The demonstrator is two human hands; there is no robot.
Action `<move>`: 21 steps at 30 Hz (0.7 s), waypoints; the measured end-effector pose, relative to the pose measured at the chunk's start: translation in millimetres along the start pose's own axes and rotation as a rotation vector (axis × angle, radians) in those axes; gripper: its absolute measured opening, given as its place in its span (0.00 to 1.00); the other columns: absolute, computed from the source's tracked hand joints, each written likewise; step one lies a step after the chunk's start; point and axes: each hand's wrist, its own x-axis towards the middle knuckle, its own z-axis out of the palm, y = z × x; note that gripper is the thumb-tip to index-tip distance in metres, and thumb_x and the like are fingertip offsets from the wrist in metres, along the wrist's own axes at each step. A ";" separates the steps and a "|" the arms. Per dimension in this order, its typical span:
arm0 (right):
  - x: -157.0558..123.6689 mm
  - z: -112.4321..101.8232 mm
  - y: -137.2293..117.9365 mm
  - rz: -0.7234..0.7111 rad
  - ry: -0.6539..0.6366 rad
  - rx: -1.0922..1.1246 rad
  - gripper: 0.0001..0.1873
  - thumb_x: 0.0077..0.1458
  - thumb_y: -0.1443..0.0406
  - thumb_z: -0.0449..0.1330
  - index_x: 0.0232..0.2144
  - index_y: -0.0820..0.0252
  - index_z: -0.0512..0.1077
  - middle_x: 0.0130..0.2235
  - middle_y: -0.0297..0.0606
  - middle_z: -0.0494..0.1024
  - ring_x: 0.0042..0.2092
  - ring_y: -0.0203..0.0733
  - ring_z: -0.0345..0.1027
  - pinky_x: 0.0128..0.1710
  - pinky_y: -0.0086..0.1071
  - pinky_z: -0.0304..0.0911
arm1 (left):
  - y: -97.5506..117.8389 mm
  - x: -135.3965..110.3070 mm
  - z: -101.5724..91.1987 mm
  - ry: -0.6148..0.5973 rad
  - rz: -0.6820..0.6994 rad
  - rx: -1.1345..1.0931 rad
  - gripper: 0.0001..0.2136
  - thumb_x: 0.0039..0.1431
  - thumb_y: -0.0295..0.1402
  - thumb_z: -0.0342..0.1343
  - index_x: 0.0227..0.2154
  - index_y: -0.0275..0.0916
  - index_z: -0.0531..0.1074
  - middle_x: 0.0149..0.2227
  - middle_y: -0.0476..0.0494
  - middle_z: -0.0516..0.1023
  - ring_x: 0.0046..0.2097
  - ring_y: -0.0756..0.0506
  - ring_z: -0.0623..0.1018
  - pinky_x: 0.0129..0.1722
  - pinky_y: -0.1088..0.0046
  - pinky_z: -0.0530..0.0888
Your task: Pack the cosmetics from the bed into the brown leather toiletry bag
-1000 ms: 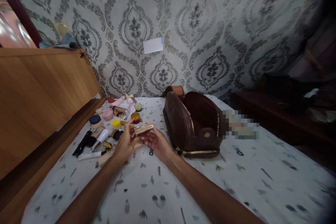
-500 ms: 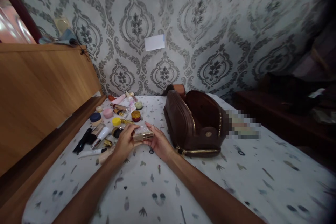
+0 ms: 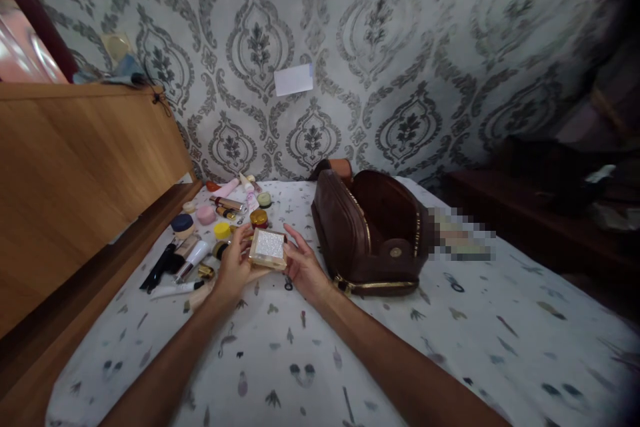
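A square gold compact with a glittery silver top is held above the bed sheet. My left hand grips its left side, with fingers partly under it. My right hand holds the right edge by the thumb and lower fingers, while the index finger is lifted off. Just right of my right hand stands a brown makeup bag, unzipped and gaping. Behind my left hand lie a yellow-lidded jar and an amber jar. The compact's underside is hidden.
Several cosmetics lie at the left, among them a navy-lidded jar, a pink jar, a white tube and a black tube. A wooden panel borders the left. A patterned wall rises behind.
The compact has tilted so that its glittery top faces me more. My right index finger has lifted away from it. The cosmetics and bag stay put.
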 end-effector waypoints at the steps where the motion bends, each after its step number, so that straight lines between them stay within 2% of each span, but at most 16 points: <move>1: 0.3 -0.6 0.2 -0.015 0.012 -0.001 0.33 0.45 0.64 0.71 0.54 0.47 0.69 0.42 0.32 0.80 0.36 0.38 0.74 0.30 0.28 0.69 | -0.2 1.3 -0.3 0.024 -0.043 -0.056 0.24 0.53 0.37 0.61 0.53 0.41 0.65 0.49 0.39 0.75 0.49 0.41 0.77 0.47 0.62 0.75; 5: 1.7 -2.2 1.3 -0.075 0.063 0.000 0.35 0.43 0.65 0.71 0.54 0.47 0.68 0.42 0.32 0.79 0.38 0.39 0.74 0.33 0.29 0.70 | 5.0 3.8 -1.9 0.019 -0.242 -0.265 0.22 0.58 0.47 0.57 0.49 0.38 0.67 0.40 0.42 0.77 0.35 0.46 0.79 0.33 0.69 0.78; 7: 2.4 -2.2 1.9 -0.101 0.062 -0.004 0.34 0.43 0.66 0.72 0.54 0.47 0.69 0.43 0.32 0.78 0.40 0.40 0.73 0.35 0.30 0.71 | 8.4 3.4 -2.2 0.010 -0.276 -0.319 0.23 0.56 0.48 0.59 0.48 0.37 0.69 0.38 0.44 0.76 0.33 0.49 0.78 0.30 0.73 0.78; 12: 3.7 -2.3 3.3 -0.125 0.047 -0.015 0.32 0.43 0.65 0.72 0.52 0.48 0.70 0.44 0.33 0.77 0.42 0.40 0.73 0.38 0.31 0.71 | 9.9 2.3 -2.7 -0.016 -0.283 -0.330 0.25 0.50 0.44 0.65 0.48 0.37 0.70 0.40 0.44 0.76 0.36 0.48 0.78 0.31 0.75 0.77; 17: 6.6 -5.4 5.6 -0.124 0.035 -0.027 0.30 0.43 0.64 0.73 0.50 0.50 0.71 0.41 0.33 0.79 0.39 0.38 0.74 0.37 0.30 0.71 | 9.8 3.1 -3.7 -0.014 -0.266 -0.332 0.24 0.50 0.44 0.66 0.47 0.38 0.70 0.41 0.43 0.77 0.37 0.47 0.78 0.35 0.71 0.78; 21: 9.2 -6.5 6.5 -0.121 0.025 -0.043 0.26 0.43 0.60 0.73 0.46 0.52 0.73 0.44 0.37 0.80 0.40 0.41 0.75 0.38 0.34 0.73 | 11.2 3.3 -4.3 -0.036 -0.245 -0.319 0.23 0.50 0.44 0.65 0.46 0.38 0.71 0.42 0.43 0.77 0.38 0.47 0.78 0.36 0.71 0.77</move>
